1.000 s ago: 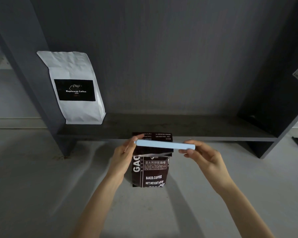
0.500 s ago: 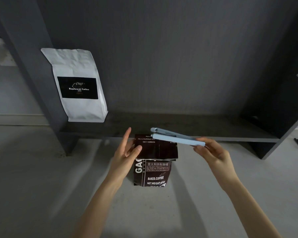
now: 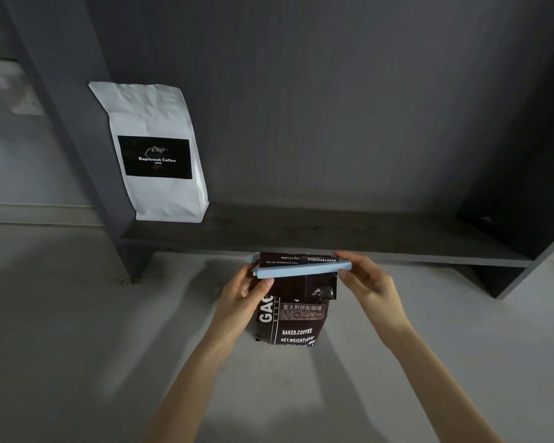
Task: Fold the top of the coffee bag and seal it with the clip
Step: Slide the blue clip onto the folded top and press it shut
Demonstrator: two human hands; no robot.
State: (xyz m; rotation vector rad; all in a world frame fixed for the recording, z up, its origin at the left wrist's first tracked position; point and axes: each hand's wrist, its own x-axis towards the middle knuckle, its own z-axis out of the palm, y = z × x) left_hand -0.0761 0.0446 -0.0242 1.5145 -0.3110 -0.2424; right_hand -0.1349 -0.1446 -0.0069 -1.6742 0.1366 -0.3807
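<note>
Both hands busy with sealing: left hand [image 3: 242,294] steadying coffee bag [image 3: 293,314] on the floor, right hand [image 3: 363,279] pinching clip [image 3: 301,270] across the folded top. Next, probably: squeezing the left end shut. Nearby, white bag [image 3: 155,151] on dark shelf [image 3: 333,238], well apart; nothing obstructing.

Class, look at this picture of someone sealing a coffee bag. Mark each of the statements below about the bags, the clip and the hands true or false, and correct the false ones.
1. The light blue clip lies across the folded top of the dark coffee bag. True.
2. The white coffee bag lies flat on the floor. False: it stands upright on the shelf.
3. The right hand holds the clip's right end. True.
4. The left hand rests on the white bag. False: it is at the clip's left end, by the dark bag.
</note>
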